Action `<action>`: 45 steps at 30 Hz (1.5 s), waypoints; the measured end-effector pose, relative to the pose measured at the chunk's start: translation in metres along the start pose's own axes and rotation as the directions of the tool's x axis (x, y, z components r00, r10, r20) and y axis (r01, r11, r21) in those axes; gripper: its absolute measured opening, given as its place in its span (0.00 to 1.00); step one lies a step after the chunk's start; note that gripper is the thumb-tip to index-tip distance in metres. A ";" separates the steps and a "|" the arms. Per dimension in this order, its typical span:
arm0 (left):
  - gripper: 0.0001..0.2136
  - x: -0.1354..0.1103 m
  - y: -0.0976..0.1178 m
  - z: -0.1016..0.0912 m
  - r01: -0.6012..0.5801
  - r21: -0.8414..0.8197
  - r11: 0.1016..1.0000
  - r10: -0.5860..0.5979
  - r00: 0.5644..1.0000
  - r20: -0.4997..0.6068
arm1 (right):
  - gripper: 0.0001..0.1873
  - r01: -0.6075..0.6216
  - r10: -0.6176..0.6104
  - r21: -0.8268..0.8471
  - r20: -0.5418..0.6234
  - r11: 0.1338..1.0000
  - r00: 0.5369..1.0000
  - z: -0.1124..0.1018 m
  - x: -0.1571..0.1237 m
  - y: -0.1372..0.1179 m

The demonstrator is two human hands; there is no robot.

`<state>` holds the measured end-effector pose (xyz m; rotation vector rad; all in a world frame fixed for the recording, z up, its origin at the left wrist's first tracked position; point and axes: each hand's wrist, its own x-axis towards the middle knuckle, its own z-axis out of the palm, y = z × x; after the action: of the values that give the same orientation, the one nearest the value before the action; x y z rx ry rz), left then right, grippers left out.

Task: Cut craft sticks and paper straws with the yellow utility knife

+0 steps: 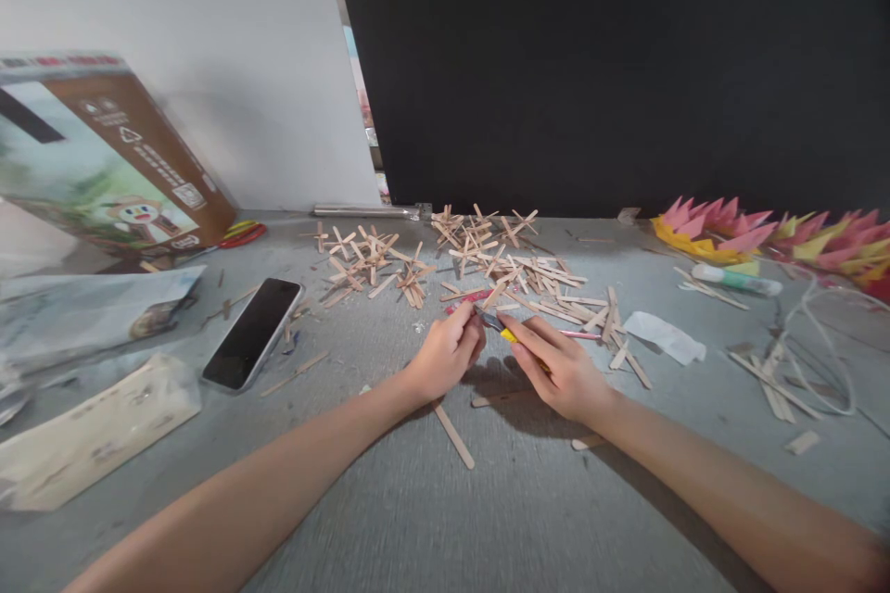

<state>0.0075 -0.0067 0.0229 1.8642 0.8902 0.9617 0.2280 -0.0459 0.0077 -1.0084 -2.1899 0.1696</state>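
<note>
- Far left: a printed box (149, 167) is seen standing on the bench (389, 528); a dark-screened phone (254, 334) is laid nearer the centre.
- Centre: crossed wooden sticks (368, 259) are heaped beyond the hands.
- Left hand (449, 352): its grip is closed, fingers drawn together; whether anything is pinched cannot be told. A loose stick (455, 437) is seen below it.
- Right hand (563, 371): a yellow-handled knife (510, 335) is gripped, its blade pointed toward the left fingers.
- Right: a glue tube (737, 280) is placed before pink-and-yellow paper shapes (723, 232).
</note>
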 end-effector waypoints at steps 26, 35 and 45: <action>0.17 -0.006 -0.008 0.000 -0.051 0.133 0.990 0.065 0.993 -0.103 | 0.28 0.022 -0.008 0.124 -0.109 0.992 0.994 0.005 -0.003 -0.016; 0.18 -0.006 -0.009 0.001 -0.043 0.141 0.989 0.059 0.992 -0.113 | 0.28 0.012 0.002 0.122 -0.112 0.992 0.994 0.007 -0.003 -0.016; 0.18 -0.006 -0.005 0.001 -0.034 0.136 0.990 0.049 0.993 -0.106 | 0.28 0.005 0.009 0.142 -0.096 0.990 0.995 0.006 -0.003 -0.016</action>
<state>0.0042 -0.0102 0.0166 1.9651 1.0061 1.0602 0.2158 -0.0578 0.0081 -0.9200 -2.0587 0.2691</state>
